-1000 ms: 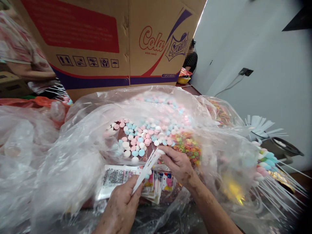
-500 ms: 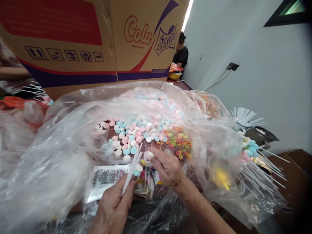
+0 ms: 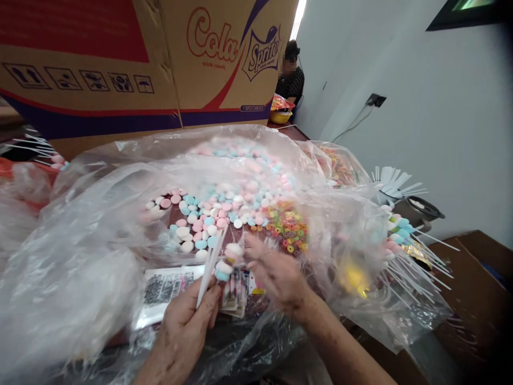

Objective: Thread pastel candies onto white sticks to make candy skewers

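My left hand (image 3: 188, 315) is closed around several white sticks (image 3: 209, 267) that point up and away from me. By its fingertips is a skewered stack of candy: a blue and white marshmallow (image 3: 223, 270), a small yellow ring and a pale marshmallow (image 3: 233, 251) at the top. My right hand (image 3: 276, 272), blurred by motion, is just right of this stack, its fingers stretched out and apart from it. Beyond the hands lie loose pink, white and blue marshmallows (image 3: 208, 222) and a pile of colourful candy rings (image 3: 288, 227), spilling from clear plastic bags.
A large cardboard box (image 3: 168, 64) stands at the back. Printed packets (image 3: 170, 291) lie under my left hand. At right are finished marshmallow sticks (image 3: 401, 240), a container of white sticks (image 3: 395, 184) and a dark pot (image 3: 419, 211). Another person (image 3: 291, 77) sits far back.
My right hand has let go of the pale marshmallow, which now sits atop the stack, and has moved off it to the right. My left hand keeps its hold; the view has shifted slightly.
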Tool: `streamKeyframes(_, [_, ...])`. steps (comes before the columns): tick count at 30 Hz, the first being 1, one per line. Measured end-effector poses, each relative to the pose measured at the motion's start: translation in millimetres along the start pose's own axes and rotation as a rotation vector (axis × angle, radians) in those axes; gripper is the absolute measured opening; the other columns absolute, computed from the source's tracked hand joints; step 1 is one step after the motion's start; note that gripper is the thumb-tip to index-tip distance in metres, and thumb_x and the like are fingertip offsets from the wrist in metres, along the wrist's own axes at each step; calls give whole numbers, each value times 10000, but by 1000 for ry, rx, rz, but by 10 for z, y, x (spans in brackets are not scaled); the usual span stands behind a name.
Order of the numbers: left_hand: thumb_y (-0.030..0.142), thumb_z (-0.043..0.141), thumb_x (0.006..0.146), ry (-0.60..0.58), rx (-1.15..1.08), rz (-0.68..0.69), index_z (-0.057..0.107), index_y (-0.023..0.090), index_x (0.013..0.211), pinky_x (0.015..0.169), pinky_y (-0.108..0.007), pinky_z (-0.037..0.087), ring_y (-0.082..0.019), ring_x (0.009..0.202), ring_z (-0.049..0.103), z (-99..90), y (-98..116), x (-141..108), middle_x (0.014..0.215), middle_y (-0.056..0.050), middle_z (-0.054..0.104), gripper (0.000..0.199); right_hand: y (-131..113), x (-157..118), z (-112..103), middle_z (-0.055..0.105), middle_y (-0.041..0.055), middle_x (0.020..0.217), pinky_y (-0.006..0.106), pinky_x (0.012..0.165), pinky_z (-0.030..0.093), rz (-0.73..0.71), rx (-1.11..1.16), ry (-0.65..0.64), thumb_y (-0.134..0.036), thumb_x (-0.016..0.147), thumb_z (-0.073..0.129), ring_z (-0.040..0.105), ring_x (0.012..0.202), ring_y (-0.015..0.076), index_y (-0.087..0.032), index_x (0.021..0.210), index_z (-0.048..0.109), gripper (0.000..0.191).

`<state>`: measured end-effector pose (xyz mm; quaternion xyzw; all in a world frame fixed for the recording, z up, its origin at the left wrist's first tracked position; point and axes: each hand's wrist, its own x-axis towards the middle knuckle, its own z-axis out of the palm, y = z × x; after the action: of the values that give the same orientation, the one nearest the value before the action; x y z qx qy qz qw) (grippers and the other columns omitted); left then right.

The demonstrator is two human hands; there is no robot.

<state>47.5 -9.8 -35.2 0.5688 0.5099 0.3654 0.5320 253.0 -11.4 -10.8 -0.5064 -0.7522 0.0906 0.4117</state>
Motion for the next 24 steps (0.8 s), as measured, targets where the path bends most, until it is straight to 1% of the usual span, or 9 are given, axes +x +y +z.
streamKeyframes(2, [402, 598, 813, 49, -67, -9, 623, 195, 724, 409, -217, 274, -112, 423, 375, -29, 15, 26, 446, 80, 448, 227, 134, -23, -222, 750, 36, 928, 284, 795, 566, 188, -27, 90, -278, 976, 418, 709, 823, 159, -220, 1306, 557, 363])
streamKeyframes(3, [402, 610, 809, 66, -96, -15, 624, 193, 730, 405, -214, 272, -109, 421, 373, -46, 20, 35, 442, 80, 453, 224, 212, -42, -331, 744, 29, 891, 282, 766, 561, 256, -75, 129, -283, 967, 433, 702, 792, 160, -219, 1241, 601, 328])
streamKeyframes(5, [396, 641, 786, 87, -150, -28, 629, 189, 739, 407, -211, 289, -110, 420, 388, -76, 33, 43, 437, 77, 468, 213, 354, -94, -503, 732, 43, 933, 297, 782, 534, 331, -189, 36, -269, 938, 478, 687, 854, 182, -208, 1072, 674, 245])
streamKeyframes(7, [383, 676, 752, 88, -194, -46, 628, 188, 726, 413, -212, 316, -116, 427, 405, -90, 57, 42, 434, 74, 473, 203, 440, -156, -586, 716, 52, 950, 301, 791, 507, 351, -267, -140, -235, 929, 483, 669, 887, 192, -202, 968, 689, 212])
streamKeyframes(10, [367, 703, 718, 80, -237, -68, 617, 192, 688, 417, -216, 329, -119, 434, 406, -82, 77, 35, 434, 70, 476, 198, 438, -219, -553, 681, 44, 916, 300, 788, 476, 366, -357, -346, -227, 945, 471, 640, 866, 186, -204, 922, 675, 207])
streamKeyframes(13, [347, 684, 749, 64, -234, -30, 612, 193, 657, 457, -220, 343, -119, 463, 423, -77, 32, 26, 449, 62, 492, 193, 358, -201, -441, 651, 47, 906, 302, 785, 450, 399, -474, -448, -253, 952, 482, 617, 855, 189, -191, 866, 650, 198])
streamKeyframes(16, [318, 649, 796, 49, -202, 9, 621, 190, 657, 490, -223, 338, -117, 492, 434, -90, -35, 10, 471, 61, 494, 191, 301, -133, -358, 647, 67, 931, 293, 756, 432, 434, -574, -528, -215, 938, 489, 613, 857, 196, -171, 834, 637, 186])
streamKeyframes(19, [311, 627, 821, 43, -166, -1, 629, 188, 685, 481, -225, 316, -116, 496, 432, -99, -52, -5, 482, 60, 500, 183, 308, -99, -352, 649, 64, 913, 279, 717, 417, 445, -611, -552, -155, 904, 496, 614, 847, 193, -169, 826, 641, 165])
streamKeyframes(24, [322, 650, 772, 67, -167, 1, 637, 190, 743, 463, -241, 319, -128, 466, 434, -81, 7, -5, 450, 65, 506, 136, 381, -176, -483, 628, 18, 832, 252, 686, 407, 367, -494, -484, -149, 897, 497, 597, 783, 157, -198, 804, 640, 177])
